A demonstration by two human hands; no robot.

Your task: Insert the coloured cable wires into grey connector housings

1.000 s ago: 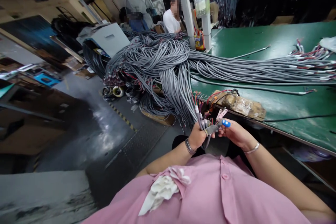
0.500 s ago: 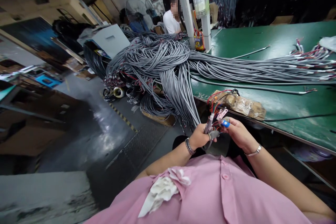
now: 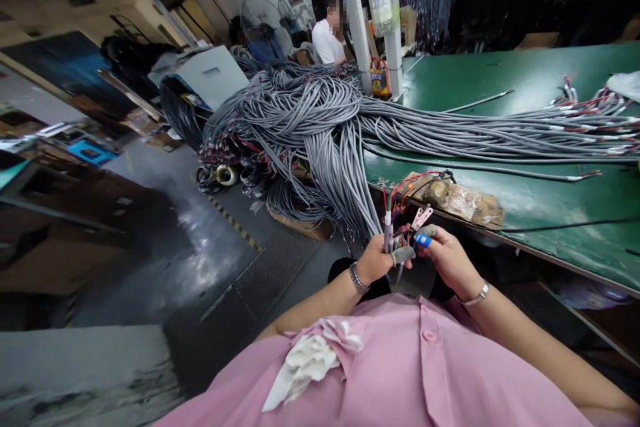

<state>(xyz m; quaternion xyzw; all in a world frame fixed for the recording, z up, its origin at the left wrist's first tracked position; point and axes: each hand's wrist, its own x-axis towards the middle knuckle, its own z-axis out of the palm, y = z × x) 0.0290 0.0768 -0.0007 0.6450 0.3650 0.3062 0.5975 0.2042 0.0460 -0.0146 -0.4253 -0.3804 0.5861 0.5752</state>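
Observation:
My left hand [image 3: 376, 259] is closed round the end of a grey cable [image 3: 387, 223], held upright, with thin coloured wires [image 3: 395, 193] fanning from its tip. A grey cot covers one left fingertip. My right hand [image 3: 447, 257], blue cot on one finger, pinches at those wires beside a small pink tool [image 3: 419, 218]; I cannot tell which hand holds the tool. Both hands hover in front of the green table's [image 3: 525, 200] near edge, just below the grey cable bundle [image 3: 345, 173] that hangs off it.
A great heap of grey cables [image 3: 310, 113] spills from the table toward the floor. A tape-wrapped brown block [image 3: 463, 200] lies on the table edge. A white post [image 3: 353, 13] stands behind. A person in a white shirt [image 3: 327, 37] sits far back. Boxes line the left.
The cable in my left hand has been turned more upright and its wire tips lifted. My right hand has shifted slightly left, closer to the wires.

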